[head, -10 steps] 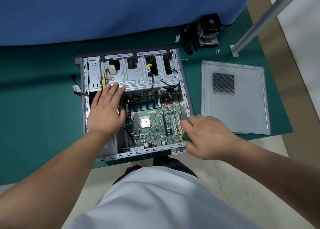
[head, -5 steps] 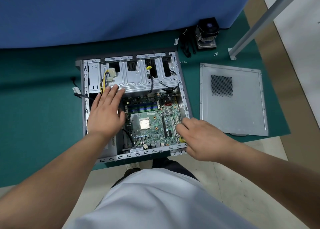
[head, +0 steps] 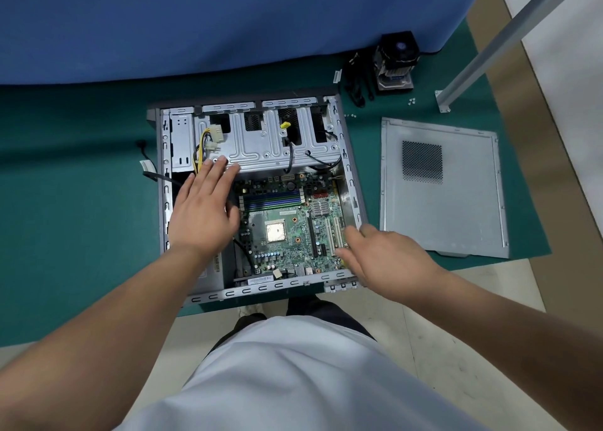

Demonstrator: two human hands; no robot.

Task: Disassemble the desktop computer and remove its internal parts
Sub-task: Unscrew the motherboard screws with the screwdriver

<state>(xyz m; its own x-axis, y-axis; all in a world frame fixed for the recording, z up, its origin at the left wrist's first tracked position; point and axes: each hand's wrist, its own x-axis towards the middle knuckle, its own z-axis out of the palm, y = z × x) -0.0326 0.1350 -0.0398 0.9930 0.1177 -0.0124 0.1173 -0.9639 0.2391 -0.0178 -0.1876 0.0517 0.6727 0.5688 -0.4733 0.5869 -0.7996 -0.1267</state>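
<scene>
Flat on the green mat (head: 81, 202) lies the open computer case (head: 350, 176), its side panel (head: 456, 208) to its right. Inside, the motherboard (head: 293, 228) shows. Left hand (head: 204, 208) rests over the case's left half with fingers straight; right hand (head: 385, 257) hovers at the case's right corner, fingers relaxed, gripping nothing.

No legible text or labels

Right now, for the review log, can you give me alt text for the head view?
A person leans over an open desktop case on a green mat, left hand flat over its left side, right hand reaching onto the exposed motherboard. The removed side panel lies to the right.
</scene>
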